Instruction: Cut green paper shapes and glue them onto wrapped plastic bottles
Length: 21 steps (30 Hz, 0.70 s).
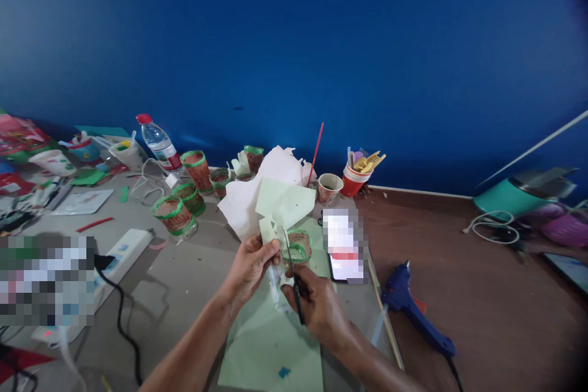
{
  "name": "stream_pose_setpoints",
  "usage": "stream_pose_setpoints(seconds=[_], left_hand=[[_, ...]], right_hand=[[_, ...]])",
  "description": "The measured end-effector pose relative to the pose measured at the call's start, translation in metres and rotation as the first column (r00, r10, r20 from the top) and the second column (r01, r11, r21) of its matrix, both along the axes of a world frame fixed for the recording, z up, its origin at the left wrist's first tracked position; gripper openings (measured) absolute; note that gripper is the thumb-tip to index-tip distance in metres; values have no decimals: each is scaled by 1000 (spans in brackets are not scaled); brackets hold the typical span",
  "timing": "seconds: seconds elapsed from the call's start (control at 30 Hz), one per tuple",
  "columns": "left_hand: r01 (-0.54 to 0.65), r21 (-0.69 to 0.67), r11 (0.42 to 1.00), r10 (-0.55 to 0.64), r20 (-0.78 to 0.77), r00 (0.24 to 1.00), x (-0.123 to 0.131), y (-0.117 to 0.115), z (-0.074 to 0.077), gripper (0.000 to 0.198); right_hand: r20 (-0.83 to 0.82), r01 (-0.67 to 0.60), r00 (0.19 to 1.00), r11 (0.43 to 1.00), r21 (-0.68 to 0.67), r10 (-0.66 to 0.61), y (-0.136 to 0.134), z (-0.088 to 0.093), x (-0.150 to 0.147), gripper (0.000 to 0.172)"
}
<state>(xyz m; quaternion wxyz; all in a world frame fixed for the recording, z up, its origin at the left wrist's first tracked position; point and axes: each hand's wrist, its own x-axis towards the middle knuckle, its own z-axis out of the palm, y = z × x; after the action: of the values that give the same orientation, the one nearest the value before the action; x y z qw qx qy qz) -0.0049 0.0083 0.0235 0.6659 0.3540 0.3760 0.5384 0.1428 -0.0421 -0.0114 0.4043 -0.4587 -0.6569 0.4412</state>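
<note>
My left hand (252, 263) is closed, pinching a small piece of pale green paper (267, 229) between thumb and fingers. My right hand (315, 303) grips a pair of scissors (296, 294) with dark handles, their blades pointing up beside the paper piece. Just behind the blades stands a small cup (301, 248) with a green rim and brown-painted sides. Below both hands lies a sheet of light green paper (271, 349) with a small blue scrap on it. Larger cut sheets of green paper (285, 199) and white paper (241, 202) lie behind the hands.
To the right are a phone (344, 245) and a blue glue gun (418, 306). Several painted cups (174, 214), a water bottle (158, 144) and a power strip (124, 263) stand left. At the back are a paper cup (329, 188) and red cups (354, 182) with utensils.
</note>
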Motion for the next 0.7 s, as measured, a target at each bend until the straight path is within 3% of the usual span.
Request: stream_pose_setpoints(seconds=[0.2, 0.43, 0.7], left_hand=[[-9, -11, 1000, 8, -35, 999, 1, -1, 5, 33], [10, 67, 998, -8, -30, 1000, 0, -3, 0, 31], [-10, 31, 999, 11, -51, 999, 0, -1, 2, 31]], right_hand=[[53, 16, 998, 1000, -2, -16, 0, 4, 1, 12], [33, 38, 999, 999, 0, -38, -1, 4, -1, 11], [30, 35, 999, 999, -19, -34, -1, 4, -2, 14]])
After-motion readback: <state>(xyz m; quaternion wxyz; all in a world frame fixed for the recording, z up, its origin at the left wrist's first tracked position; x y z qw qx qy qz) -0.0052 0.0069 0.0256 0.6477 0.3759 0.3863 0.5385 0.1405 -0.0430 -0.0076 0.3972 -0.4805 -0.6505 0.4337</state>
